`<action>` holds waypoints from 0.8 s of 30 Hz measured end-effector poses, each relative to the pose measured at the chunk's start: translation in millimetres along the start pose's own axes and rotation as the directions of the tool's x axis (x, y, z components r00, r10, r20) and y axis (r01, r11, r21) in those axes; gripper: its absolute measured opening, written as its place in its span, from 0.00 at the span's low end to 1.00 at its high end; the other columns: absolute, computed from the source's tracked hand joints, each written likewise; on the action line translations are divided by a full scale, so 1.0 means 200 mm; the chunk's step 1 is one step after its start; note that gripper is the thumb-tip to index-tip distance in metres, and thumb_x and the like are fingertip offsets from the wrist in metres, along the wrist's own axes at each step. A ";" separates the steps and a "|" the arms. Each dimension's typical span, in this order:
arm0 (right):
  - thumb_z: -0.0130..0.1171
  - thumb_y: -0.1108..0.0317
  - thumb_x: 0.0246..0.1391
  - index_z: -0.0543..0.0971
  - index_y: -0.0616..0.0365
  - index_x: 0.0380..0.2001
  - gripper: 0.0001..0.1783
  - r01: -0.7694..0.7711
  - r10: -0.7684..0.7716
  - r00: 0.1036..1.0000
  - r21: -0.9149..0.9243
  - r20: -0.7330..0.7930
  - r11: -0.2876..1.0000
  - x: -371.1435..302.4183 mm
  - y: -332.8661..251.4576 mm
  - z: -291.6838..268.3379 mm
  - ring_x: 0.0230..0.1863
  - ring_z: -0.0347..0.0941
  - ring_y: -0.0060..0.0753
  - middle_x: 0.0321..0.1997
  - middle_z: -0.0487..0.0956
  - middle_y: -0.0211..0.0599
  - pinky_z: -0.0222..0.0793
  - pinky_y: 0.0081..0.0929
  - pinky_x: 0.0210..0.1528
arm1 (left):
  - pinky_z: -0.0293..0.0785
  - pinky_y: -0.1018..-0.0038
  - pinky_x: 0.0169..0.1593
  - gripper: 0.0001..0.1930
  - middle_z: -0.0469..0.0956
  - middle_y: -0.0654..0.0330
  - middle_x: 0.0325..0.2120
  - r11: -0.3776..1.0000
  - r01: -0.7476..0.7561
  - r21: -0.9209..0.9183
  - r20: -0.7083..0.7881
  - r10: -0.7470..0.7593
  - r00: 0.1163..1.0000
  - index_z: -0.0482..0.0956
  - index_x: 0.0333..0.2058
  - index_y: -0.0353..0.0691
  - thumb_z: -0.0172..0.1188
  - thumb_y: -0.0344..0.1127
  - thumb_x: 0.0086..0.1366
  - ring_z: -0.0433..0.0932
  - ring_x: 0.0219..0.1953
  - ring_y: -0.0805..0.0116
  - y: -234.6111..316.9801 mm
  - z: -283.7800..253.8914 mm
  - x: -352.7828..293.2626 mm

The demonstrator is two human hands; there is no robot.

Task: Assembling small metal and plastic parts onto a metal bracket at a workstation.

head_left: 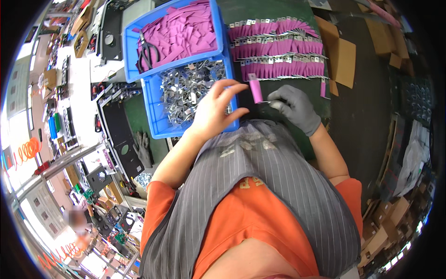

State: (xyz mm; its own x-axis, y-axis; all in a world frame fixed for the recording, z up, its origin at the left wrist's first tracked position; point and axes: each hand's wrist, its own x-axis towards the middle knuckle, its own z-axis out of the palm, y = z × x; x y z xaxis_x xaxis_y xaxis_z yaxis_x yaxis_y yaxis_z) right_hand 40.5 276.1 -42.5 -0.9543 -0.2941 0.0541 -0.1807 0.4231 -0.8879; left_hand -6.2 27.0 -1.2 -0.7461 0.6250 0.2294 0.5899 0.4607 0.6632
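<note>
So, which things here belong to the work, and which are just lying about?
In the work: pink piece at the gloved right hand; rows of similar pieces; pink strips; metal parts.

Apparently lying about: loose grey glove; cardboard; black-handled tool on the strips.

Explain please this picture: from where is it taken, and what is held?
No machine here: you see a person working, through a fisheye camera worn on that person's head and looking down, so straight edges bend. The bare left hand is open by the nearer blue bin of metal parts. The gloved right hand pinches the near end of a purple piece. On the green table, rows of similar purple pieces lie beyond; the farther blue bin holds purple strips and a black-handled tool.
</note>
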 end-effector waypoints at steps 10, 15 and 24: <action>0.57 0.65 0.48 0.77 0.50 0.35 0.09 -0.428 0.210 0.891 -0.595 -0.402 0.680 -0.63 0.69 -0.20 0.40 0.70 0.45 0.34 0.74 0.37 0.67 0.38 0.42 | 0.71 0.75 0.30 0.12 0.75 0.60 0.35 0.924 0.377 -0.056 0.156 -0.365 0.918 0.78 0.39 0.43 0.64 0.31 0.55 0.72 0.25 0.69 -0.19 0.07 -0.17; 0.61 0.63 0.43 0.75 0.50 0.40 0.17 -0.591 0.261 0.801 -0.646 -0.538 0.483 -0.57 0.74 -0.22 0.43 0.69 0.45 0.40 0.74 0.40 0.65 0.40 0.48 | 0.71 0.74 0.30 0.13 0.75 0.60 0.35 0.930 0.364 -0.051 0.177 -0.350 0.920 0.78 0.40 0.43 0.64 0.30 0.54 0.71 0.24 0.68 -0.17 0.09 -0.13; 0.66 0.62 0.38 0.68 0.51 0.53 0.35 -0.545 0.243 0.819 -0.571 -0.520 0.614 -0.54 0.95 -0.24 0.51 0.68 0.47 0.48 0.73 0.45 0.63 0.42 0.52 | 0.73 0.67 0.34 0.09 0.77 0.58 0.34 0.854 0.515 0.070 0.191 -0.518 0.834 0.80 0.37 0.47 0.61 0.35 0.56 0.77 0.30 0.60 -0.31 0.08 -0.24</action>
State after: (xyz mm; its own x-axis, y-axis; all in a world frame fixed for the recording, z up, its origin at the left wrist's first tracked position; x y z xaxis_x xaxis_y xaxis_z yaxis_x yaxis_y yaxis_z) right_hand 98.7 429.6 -195.0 -0.9490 0.3082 0.0660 0.2735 0.9093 -0.3136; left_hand -1.2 -22.0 -63.7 -0.8688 0.4025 -0.2883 0.1415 0.7598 0.6346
